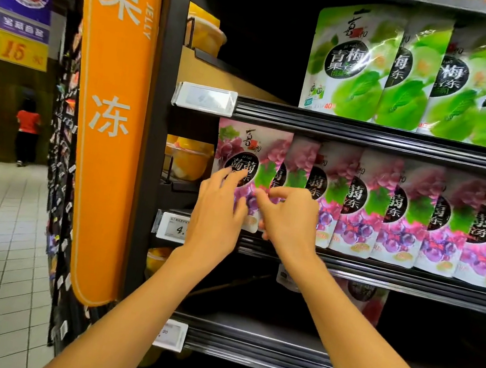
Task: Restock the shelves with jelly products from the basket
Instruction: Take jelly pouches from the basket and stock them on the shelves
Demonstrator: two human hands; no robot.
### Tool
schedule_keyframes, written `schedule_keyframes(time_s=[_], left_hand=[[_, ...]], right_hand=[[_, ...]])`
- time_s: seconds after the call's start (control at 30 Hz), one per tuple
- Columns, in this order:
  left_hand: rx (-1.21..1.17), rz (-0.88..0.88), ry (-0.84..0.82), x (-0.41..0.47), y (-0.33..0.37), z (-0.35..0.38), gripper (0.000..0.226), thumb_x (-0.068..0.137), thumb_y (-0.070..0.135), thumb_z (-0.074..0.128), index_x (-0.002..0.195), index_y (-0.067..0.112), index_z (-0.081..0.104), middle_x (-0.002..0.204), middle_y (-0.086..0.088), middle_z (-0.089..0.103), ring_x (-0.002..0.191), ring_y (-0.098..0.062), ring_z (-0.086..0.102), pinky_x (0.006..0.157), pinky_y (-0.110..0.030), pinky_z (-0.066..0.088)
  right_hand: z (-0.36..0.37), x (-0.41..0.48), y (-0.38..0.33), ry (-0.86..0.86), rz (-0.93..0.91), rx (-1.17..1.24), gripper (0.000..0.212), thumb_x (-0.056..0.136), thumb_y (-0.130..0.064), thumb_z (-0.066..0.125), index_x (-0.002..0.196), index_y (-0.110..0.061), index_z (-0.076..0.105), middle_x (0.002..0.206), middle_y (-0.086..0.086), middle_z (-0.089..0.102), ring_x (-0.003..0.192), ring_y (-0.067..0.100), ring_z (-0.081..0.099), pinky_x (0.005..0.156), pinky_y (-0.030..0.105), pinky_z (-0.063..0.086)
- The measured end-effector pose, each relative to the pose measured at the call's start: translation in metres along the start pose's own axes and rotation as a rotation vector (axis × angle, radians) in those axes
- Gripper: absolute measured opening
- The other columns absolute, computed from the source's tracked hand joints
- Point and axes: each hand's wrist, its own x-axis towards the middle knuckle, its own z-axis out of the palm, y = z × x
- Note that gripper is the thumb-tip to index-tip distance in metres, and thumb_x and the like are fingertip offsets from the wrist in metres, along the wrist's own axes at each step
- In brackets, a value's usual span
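At centre frame, the leftmost grape jelly pouch [249, 166] is steadied on the middle shelf [380, 269], left hand [217, 211] spread against it, right hand [288, 219] pinching its lower edge. Straightening and release appear next; the basket is unseen.

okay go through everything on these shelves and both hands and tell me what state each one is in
Grape pouches: upright row, overlapping.
Leftmost grape pouch: upright, both hands on it.
Green plum pouches: upright row, gap at left.
Left hand: fingers spread, open.
Right hand: fingers pinching the pouch edge.
Bottom shelf: nearly bare.
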Motion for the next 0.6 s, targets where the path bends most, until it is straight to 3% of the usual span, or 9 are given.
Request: schedule_keyframes(time_s=[0.1, 0.3, 0.6], left_hand=[[-0.001, 0.007, 0.006, -0.004, -0.002, 0.003, 0.052, 0.094, 0.007, 0.056, 0.143, 0.02, 0.046, 0.148, -0.002, 0.039, 0.137, -0.017, 0.033, 0.102, -0.018, 0.027], [0.004, 0.018, 0.001, -0.006, -0.002, 0.006, 0.055, 0.091, 0.012, 0.065, 0.142, 0.022, 0.044, 0.144, -0.002, 0.04, 0.133, -0.018, 0.037, 0.102, -0.02, 0.03], [-0.033, -0.012, 0.012, -0.007, -0.003, 0.009, 0.056, 0.089, 0.001, 0.064, 0.14, 0.016, 0.046, 0.143, -0.005, 0.04, 0.133, -0.02, 0.039, 0.101, -0.02, 0.032]], right_hand=[[0.004, -0.008, 0.005, -0.039, -0.006, -0.046, 0.034, 0.092, -0.034, 0.064, 0.067, -0.013, 0.07, 0.046, 0.003, 0.062, 0.041, 0.017, 0.062, 0.057, 0.039, 0.058], [0.006, -0.012, 0.012, 0.053, -0.027, -0.037, 0.032, 0.095, -0.035, 0.06, 0.069, -0.019, 0.068, 0.047, 0.001, 0.061, 0.046, 0.019, 0.061, 0.06, 0.037, 0.056], [0.008, -0.017, 0.014, 0.007, 0.008, 0.001, 0.031, 0.093, -0.037, 0.063, 0.069, -0.018, 0.066, 0.046, 0.002, 0.06, 0.044, 0.019, 0.06, 0.054, 0.045, 0.057]])
